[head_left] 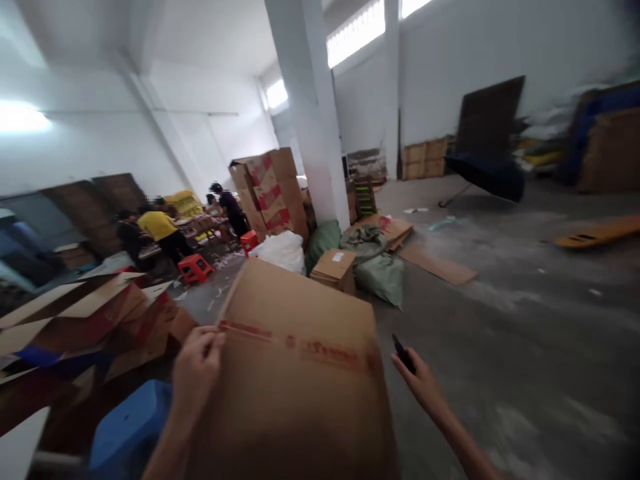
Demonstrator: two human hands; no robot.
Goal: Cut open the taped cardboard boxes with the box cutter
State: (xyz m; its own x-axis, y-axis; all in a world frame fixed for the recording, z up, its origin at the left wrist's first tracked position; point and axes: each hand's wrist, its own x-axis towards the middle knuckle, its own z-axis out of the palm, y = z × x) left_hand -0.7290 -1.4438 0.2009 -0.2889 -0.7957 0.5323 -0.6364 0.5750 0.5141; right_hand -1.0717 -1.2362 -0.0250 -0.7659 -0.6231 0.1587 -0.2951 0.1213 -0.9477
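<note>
Directly before me stands a large brown cardboard box (295, 407) with red print across its face. My left hand (197, 360) has its fingers curled in on the left edge of this box, by the red line of print. To the right of the box and apart from it, my right hand (417, 380) is closed round a slim black tool (403, 355). That tool points up and away; blur hides whether it is a knife or a marker.
A blue plastic stool (131, 427) and opened cartons (115, 313) lie left. Beyond the box are a white sack (283, 252), green sacks (383, 277) and flat cardboard (335, 267). A pillar (313, 113) rises behind. People work around a far table near a red stool (196, 267).
</note>
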